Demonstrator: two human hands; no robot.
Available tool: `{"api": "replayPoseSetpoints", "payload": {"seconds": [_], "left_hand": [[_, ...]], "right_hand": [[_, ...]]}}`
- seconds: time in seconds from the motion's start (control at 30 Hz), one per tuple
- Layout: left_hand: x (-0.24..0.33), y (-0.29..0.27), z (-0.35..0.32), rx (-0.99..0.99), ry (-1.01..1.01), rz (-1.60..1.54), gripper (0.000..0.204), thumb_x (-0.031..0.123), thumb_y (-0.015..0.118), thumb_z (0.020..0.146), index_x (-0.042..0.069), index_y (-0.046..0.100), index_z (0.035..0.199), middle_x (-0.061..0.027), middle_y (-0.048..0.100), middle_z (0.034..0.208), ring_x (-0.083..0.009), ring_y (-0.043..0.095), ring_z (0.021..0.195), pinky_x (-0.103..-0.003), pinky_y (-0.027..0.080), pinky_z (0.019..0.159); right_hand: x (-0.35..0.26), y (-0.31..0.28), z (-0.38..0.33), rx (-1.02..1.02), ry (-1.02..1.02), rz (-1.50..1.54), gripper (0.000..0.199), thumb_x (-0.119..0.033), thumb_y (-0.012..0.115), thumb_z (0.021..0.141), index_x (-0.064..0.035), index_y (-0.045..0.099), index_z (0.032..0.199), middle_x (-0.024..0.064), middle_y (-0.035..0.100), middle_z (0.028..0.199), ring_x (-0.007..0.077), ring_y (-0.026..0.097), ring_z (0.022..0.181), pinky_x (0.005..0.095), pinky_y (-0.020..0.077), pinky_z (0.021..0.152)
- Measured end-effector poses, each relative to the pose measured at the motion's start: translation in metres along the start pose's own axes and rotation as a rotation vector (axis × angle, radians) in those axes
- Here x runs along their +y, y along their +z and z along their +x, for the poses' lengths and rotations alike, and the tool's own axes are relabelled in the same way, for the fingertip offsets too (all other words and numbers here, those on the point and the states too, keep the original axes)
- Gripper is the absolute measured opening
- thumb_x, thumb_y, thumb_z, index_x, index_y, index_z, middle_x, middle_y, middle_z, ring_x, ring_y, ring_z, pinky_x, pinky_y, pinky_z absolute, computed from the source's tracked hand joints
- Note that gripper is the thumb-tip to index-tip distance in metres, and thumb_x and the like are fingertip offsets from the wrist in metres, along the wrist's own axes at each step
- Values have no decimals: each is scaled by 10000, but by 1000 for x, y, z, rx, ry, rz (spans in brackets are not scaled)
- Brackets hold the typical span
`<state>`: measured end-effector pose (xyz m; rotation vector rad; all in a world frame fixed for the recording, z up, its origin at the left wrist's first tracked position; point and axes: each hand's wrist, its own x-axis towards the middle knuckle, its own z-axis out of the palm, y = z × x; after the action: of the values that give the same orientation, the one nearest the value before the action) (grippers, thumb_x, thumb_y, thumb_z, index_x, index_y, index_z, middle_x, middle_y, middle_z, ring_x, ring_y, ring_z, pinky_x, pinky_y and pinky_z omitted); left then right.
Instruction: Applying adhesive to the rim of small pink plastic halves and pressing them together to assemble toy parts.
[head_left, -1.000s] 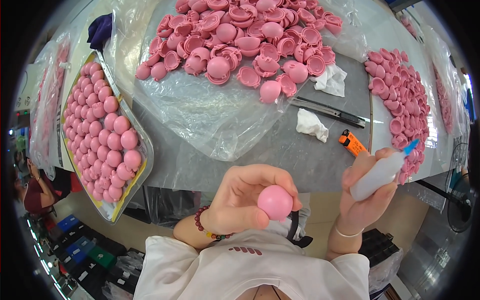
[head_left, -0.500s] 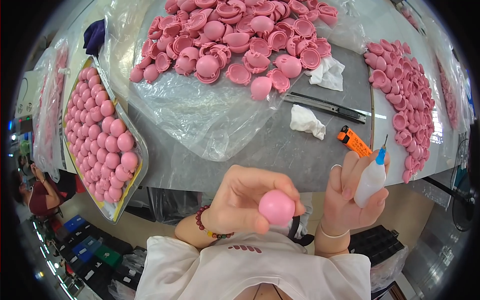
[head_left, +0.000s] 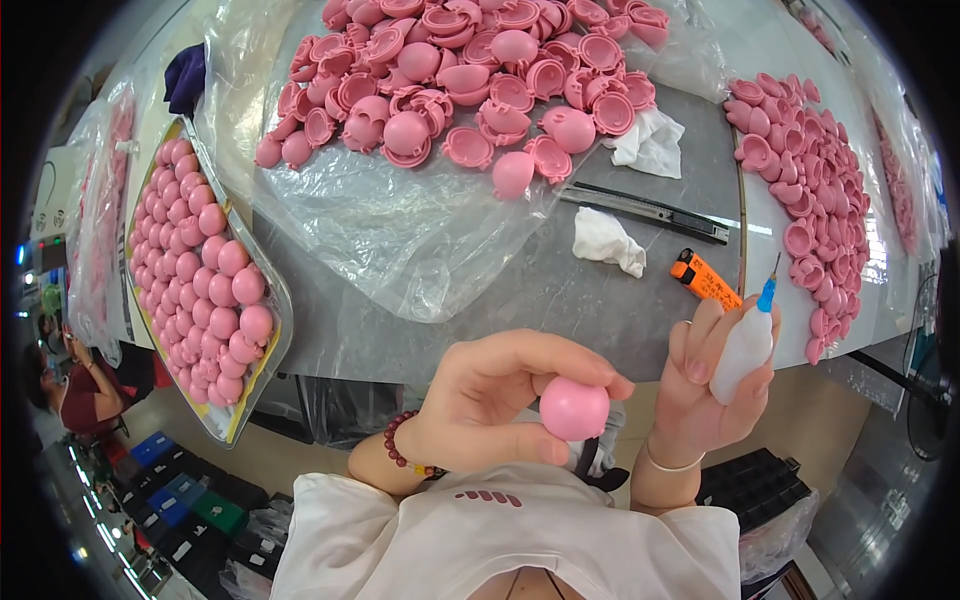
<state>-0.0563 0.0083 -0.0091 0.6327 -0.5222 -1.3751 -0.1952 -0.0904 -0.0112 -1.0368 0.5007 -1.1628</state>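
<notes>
A smooth pink plastic ball [head_left: 574,408] sits between the thumb and fingers of my left hand [head_left: 490,400], in front of my chest. To its right, my right hand [head_left: 705,375] is wrapped round a white squeeze bottle [head_left: 743,352] whose blue tip and thin needle [head_left: 769,290] point up. Bottle and ball are apart. Beyond the right hand an orange lighter [head_left: 700,278] lies on the grey table [head_left: 400,345]. At the left, a tray [head_left: 283,345] carries many finished-looking round pink balls [head_left: 205,270].
Pink half shells [head_left: 470,85] are heaped on a clear plastic bag [head_left: 400,250] at the back. A second pile of pink parts [head_left: 805,210] spreads along the right. A box cutter [head_left: 650,212] and crumpled white tissues [head_left: 608,242] lie mid-table. Another person [head_left: 90,385] sits far left.
My left hand has shifted slightly right with the ball, which has turned a little in the fingers. My right hand still holds the bottle and has barely moved.
</notes>
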Motion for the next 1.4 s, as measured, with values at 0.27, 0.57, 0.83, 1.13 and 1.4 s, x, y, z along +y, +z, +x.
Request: {"api": "replayPoseSetpoints", "payload": {"seconds": [0.27, 0.57, 0.83, 1.13, 1.4], "left_hand": [[-1, -6, 3, 22, 180, 210, 483, 152, 769, 558, 7, 533, 953, -178, 563, 847, -212, 547, 741, -287, 439, 625], [1, -6, 1, 12, 317, 492, 521, 221, 807, 491, 9, 540, 884, -129, 582, 803, -176, 500, 721, -263, 382, 607], [2, -14, -1, -38, 328, 449, 452, 110, 791, 511, 24, 547, 882, -117, 593, 853, -167, 531, 793, -272, 390, 678], [-5, -14, -1, 143, 274, 64, 534, 251, 787, 541, -1, 510, 921, -100, 518, 889, -149, 529, 768, -240, 416, 662], [-4, -8, 0, 92, 110, -95, 464, 299, 650, 708, 39, 422, 1017, -125, 525, 795, -132, 483, 603, -232, 396, 527]], "right_hand": [[-2, -1, 1, -28, 2, -12, 488, -352, 505, 783, 6, 395, 1096, -2, 368, 520, 63, 305, 510, 186, 208, 421], [0, -1, 1, -58, 5, -24, 462, -362, 522, 766, -21, 395, 1051, -11, 366, 507, 59, 300, 500, 187, 206, 420], [3, -3, 0, -41, 35, 67, 452, -353, 519, 771, -30, 395, 1062, -13, 370, 515, 60, 298, 508, 191, 205, 430], [5, -4, -1, -35, 35, 91, 450, -333, 517, 776, -15, 388, 1067, -2, 370, 524, 66, 302, 510, 194, 208, 431], [5, -3, -2, -54, 32, 106, 441, -322, 513, 779, -9, 384, 1061, 1, 369, 532, 68, 310, 510, 196, 217, 433]]}}
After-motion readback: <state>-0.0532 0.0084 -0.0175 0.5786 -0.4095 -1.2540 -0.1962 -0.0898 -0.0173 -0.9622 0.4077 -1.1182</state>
